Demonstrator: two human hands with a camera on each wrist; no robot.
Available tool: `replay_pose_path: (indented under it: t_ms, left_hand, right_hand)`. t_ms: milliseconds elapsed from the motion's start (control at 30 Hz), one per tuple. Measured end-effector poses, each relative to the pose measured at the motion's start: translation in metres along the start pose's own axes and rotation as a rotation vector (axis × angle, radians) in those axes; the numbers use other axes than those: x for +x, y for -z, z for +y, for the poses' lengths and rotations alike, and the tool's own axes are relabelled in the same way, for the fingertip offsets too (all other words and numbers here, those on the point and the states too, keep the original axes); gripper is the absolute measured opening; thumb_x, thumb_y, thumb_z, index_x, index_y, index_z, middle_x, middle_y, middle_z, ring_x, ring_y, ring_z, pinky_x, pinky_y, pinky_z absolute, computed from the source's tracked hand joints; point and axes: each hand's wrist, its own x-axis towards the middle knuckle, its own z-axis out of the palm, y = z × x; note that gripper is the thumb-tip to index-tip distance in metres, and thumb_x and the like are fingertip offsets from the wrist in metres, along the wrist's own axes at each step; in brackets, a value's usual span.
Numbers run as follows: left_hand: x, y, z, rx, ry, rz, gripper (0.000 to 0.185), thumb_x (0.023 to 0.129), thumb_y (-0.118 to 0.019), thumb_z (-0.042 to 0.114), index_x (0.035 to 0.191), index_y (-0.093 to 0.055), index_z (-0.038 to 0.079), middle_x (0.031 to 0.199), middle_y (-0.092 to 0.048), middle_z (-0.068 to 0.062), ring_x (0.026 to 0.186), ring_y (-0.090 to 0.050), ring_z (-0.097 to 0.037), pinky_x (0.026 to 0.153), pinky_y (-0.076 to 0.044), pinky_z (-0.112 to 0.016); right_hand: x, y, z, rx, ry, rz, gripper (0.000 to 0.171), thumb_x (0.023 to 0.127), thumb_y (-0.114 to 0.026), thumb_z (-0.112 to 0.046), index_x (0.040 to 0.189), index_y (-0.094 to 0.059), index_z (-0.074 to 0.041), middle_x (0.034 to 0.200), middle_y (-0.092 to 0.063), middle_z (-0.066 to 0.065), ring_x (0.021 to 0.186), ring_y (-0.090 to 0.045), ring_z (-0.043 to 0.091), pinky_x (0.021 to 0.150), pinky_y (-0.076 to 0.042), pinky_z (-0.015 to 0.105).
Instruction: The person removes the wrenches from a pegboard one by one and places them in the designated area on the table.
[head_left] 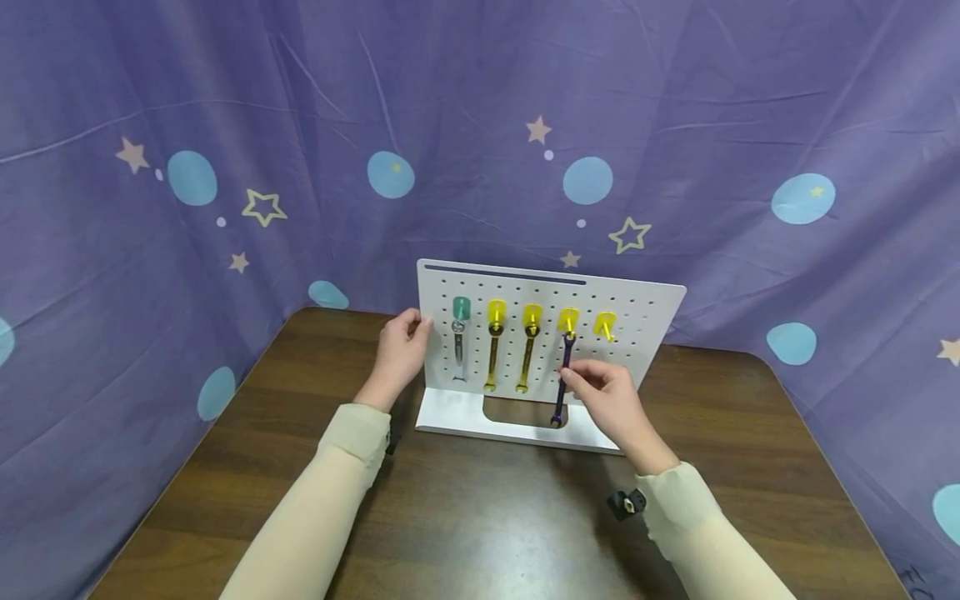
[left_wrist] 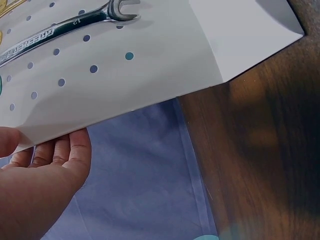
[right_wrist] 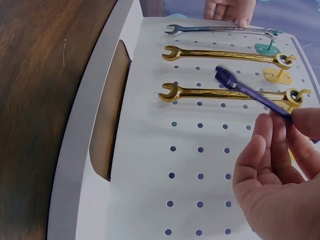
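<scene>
My right hand [head_left: 606, 398] pinches a purple combination wrench [right_wrist: 250, 92] between thumb and fingers. The wrench slants downward in the head view, its upper end right at the fourth hook [head_left: 569, 320], a yellow one. My left hand [head_left: 401, 346] grips the left edge of a white pegboard [left_wrist: 150, 75], thumb in front and fingers behind. A silver wrench [head_left: 460, 350] hangs from the green hook [head_left: 461, 307] nearest that hand. Two gold wrenches [right_wrist: 220, 54] hang by their ring ends from the second and third hooks, both yellow.
A fifth yellow hook [head_left: 605, 325] at the right bears no wrench. The pegboard's white base [head_left: 457, 414], with a rounded cutout, stands on a brown wooden table [head_left: 480, 517]. Behind hangs a purple curtain [head_left: 480, 75] with stars and blue dots.
</scene>
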Motion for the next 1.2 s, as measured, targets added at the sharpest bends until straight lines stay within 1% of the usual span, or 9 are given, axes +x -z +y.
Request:
replay_pose_path:
  t_ms: [67,167,267,433,600,800,967,1033,1200]
  left_hand:
    - [0.0,0.0,0.0,0.0,-0.003,0.004,0.017,0.105,-0.056,0.01,0.103,-0.064,-0.005,0.104,-0.068,-0.021,0.093,-0.061,-0.029,0.08,-0.05,-0.042]
    - [0.001,0.0,0.0,0.001,-0.008,0.01,0.017,0.105,-0.056,0.01,0.101,-0.064,-0.005,0.101,-0.068,-0.021,0.091,-0.061,-0.029,0.078,-0.05,-0.042]
    - [0.001,0.0,0.0,0.005,-0.011,0.009,0.018,0.105,-0.056,0.011,0.101,-0.064,-0.005,0.1,-0.068,-0.02,0.089,-0.06,-0.028,0.077,-0.049,-0.041]
    - [0.001,0.001,0.0,0.008,-0.012,0.007,0.018,0.105,-0.056,0.011,0.101,-0.064,-0.004,0.1,-0.068,-0.02,0.089,-0.06,-0.028,0.076,-0.049,-0.041]
    - [0.0,0.0,0.0,0.013,-0.005,0.003,0.018,0.106,-0.056,0.012,0.101,-0.064,-0.004,0.098,-0.067,-0.019,0.087,-0.059,-0.027,0.074,-0.048,-0.039]
    - [0.0,0.0,0.0,0.02,-0.01,0.01,0.018,0.105,-0.057,0.012,0.099,-0.064,-0.003,0.095,-0.067,-0.018,0.085,-0.058,-0.027,0.074,-0.047,-0.039]
    - [0.0,0.0,0.0,0.016,-0.013,0.01,0.018,0.105,-0.057,0.011,0.1,-0.064,-0.004,0.096,-0.068,-0.019,0.086,-0.059,-0.027,0.074,-0.047,-0.039]
    - [0.0,0.0,0.0,0.014,-0.015,0.009,0.018,0.105,-0.056,0.011,0.1,-0.064,-0.004,0.097,-0.068,-0.019,0.087,-0.06,-0.028,0.075,-0.048,-0.039]
    - [0.0,0.0,-0.001,0.019,-0.021,0.013,0.017,0.105,-0.056,0.011,0.099,-0.064,-0.004,0.097,-0.068,-0.02,0.088,-0.06,-0.029,0.077,-0.048,-0.041]
  right_hand:
    - [-0.001,0.001,0.0,0.002,-0.005,-0.006,0.019,0.099,-0.068,-0.008,0.107,-0.073,0.009,0.093,-0.073,0.016,0.082,-0.07,0.032,0.071,-0.055,0.029]
    - [-0.002,0.003,-0.002,0.006,-0.012,-0.015,0.021,0.099,-0.07,-0.014,0.107,-0.075,0.004,0.092,-0.073,0.012,0.082,-0.069,0.025,0.074,-0.058,0.039]
    - [-0.003,0.005,-0.004,0.018,-0.012,-0.021,0.022,0.098,-0.071,-0.019,0.106,-0.077,0.001,0.092,-0.073,0.01,0.082,-0.068,0.023,0.075,-0.058,0.046]
    - [-0.003,0.006,-0.005,0.043,-0.014,-0.027,0.022,0.098,-0.071,-0.02,0.105,-0.077,0.0,0.091,-0.073,0.01,0.083,-0.067,0.023,0.074,-0.058,0.042]
    - [-0.004,0.007,-0.007,0.077,-0.019,-0.038,0.023,0.099,-0.071,-0.019,0.106,-0.076,0.002,0.093,-0.073,0.011,0.083,-0.066,0.023,0.075,-0.057,0.037]
    - [-0.005,0.007,-0.009,0.132,-0.055,-0.043,0.024,0.099,-0.07,-0.017,0.107,-0.075,0.005,0.096,-0.072,0.015,0.082,-0.064,0.02,0.075,-0.056,0.034]
    - [-0.006,0.007,-0.011,0.192,-0.075,-0.049,0.024,0.099,-0.069,-0.014,0.109,-0.072,0.009,0.101,-0.07,0.021,0.081,-0.063,0.018,0.075,-0.056,0.032]
    - [-0.006,0.007,-0.012,0.228,-0.086,-0.051,0.025,0.099,-0.068,-0.012,0.109,-0.071,0.01,0.101,-0.071,0.019,0.08,-0.063,0.017,0.075,-0.056,0.031]
    - [-0.007,0.007,-0.014,0.358,-0.109,-0.068,0.028,0.1,-0.066,-0.008,0.111,-0.066,0.018,0.101,-0.072,0.009,0.08,-0.062,0.013,0.076,-0.055,0.029]
